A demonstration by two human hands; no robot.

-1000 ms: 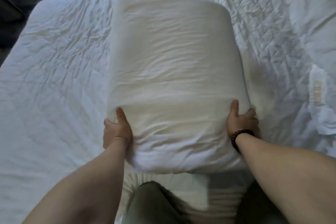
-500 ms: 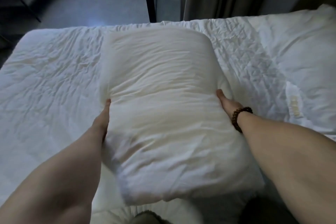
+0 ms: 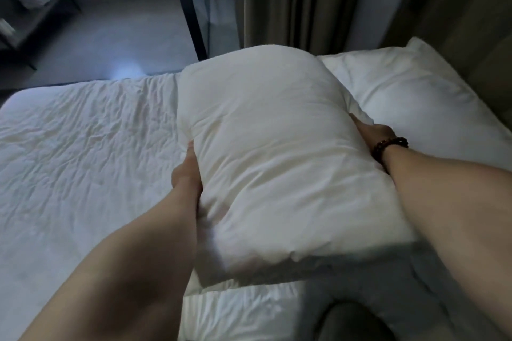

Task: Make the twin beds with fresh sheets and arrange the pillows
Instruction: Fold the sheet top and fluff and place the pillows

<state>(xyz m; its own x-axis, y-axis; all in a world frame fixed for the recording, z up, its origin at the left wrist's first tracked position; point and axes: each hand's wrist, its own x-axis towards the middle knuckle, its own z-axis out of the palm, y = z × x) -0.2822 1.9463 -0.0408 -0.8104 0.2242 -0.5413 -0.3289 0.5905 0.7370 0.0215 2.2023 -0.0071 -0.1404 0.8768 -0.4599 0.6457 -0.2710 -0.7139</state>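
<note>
the pillow [image 3: 277,160] is up between both hands over the right half of the bed, long axis pointing away from the person, with a shadow under its near end. its far right corner overlaps in view a second pillow [image 3: 421,97] that lies at the head end on the right; whether the two touch i cannot tell. the left hand [image 3: 185,171] presses into the pillow's left flank, its fingers going out of sight beneath the stuffing, so i cannot tell how far they curl. the right hand [image 3: 371,133], with a beaded bracelet [image 3: 389,145] at the wrist, lies against the opposite flank with the visible finger fairly straight and sunk into the fabric.

the held pillow looks creamier than the whiter one beside it, so it may yet lack a case. the crinkled white bed cover [image 3: 83,160] is spread flat, but no top sheet or duvet shows. i judge the task somewhere in the middle: one pillow placed, this one still to set down, the covers and the other twin bed unseen. a curtain [image 3: 291,0] hangs beyond.
</note>
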